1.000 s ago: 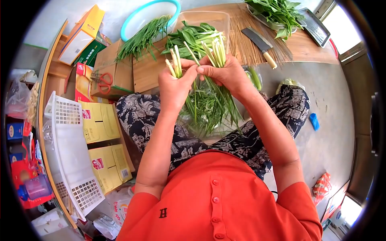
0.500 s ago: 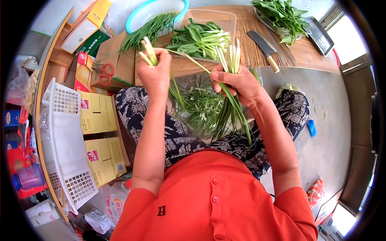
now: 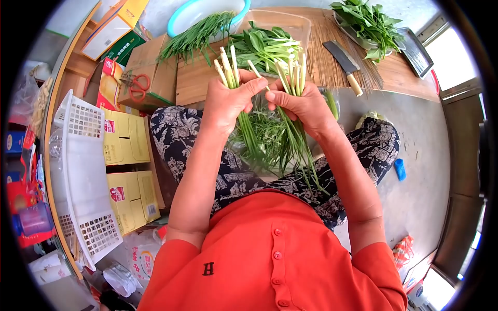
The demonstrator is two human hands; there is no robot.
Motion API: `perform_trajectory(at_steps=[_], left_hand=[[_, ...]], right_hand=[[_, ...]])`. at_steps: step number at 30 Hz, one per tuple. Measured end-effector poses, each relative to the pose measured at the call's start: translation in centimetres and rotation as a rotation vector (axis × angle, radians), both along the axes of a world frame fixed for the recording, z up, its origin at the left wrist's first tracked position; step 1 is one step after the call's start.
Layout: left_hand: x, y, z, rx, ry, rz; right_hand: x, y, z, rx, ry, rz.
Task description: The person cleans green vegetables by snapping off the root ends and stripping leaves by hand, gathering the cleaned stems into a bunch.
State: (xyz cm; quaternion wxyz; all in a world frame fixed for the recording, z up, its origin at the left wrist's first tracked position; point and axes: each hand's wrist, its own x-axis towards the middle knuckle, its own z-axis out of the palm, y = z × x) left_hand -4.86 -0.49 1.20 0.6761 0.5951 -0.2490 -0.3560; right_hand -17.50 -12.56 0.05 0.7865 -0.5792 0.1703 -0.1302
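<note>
My left hand point(image 3: 232, 101) is closed round a bunch of green stalks point(image 3: 226, 68) whose pale ends point up and whose leaves hang below. Close beside it, my right hand point(image 3: 303, 106) grips a second bunch of stalks point(image 3: 296, 75), its long green leaves trailing down over my lap. A single pale stalk point(image 3: 256, 70) stands between the two hands, at the fingertips; which hand holds it I cannot tell. Beneath the hands lies a loose heap of thin greens point(image 3: 264, 140) on clear plastic.
A low wooden table point(image 3: 194, 85) bears leafy greens point(image 3: 267, 46) in a clear tray, thin sticks point(image 3: 319, 52), a knife point(image 3: 342, 58) and more greens point(image 3: 368, 23). Left are a blue-rimmed basin point(image 3: 179, 20), red scissors point(image 3: 138, 87), yellow boxes point(image 3: 124, 142) and a white rack point(image 3: 88, 171).
My left hand has moved right and turned, coming back beside my right hand. The bunch in it now stands more upright, with its leaves hanging down.
</note>
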Motion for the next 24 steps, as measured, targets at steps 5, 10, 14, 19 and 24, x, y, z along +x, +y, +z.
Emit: perform_trajectory(at_steps=[5, 10, 14, 19, 24], left_hand=[[-0.1, 0.2, 0.1, 0.027, -0.051, 0.020], [0.2, 0.3, -0.2, -0.017, -0.070, -0.002], [0.3, 0.2, -0.4, -0.076, -0.093, 0.033], [1.3, 0.0, -0.9, -0.036, -0.272, 0.308], [2.9, 0.7, -1.9, 0.085, -0.264, 0.296]], right_hand=[[0.2, 0.0, -0.3, -0.067, 0.002, -0.018], [0.2, -0.2, -0.1, 0.003, 0.042, 0.016], [0.2, -0.8, -0.4, 0.329, -0.002, 0.129], [-0.3, -1.2, -0.6, 0.427, -0.019, 0.225], [-0.6, -1.6, -0.2, 0.286, -0.004, 0.211]])
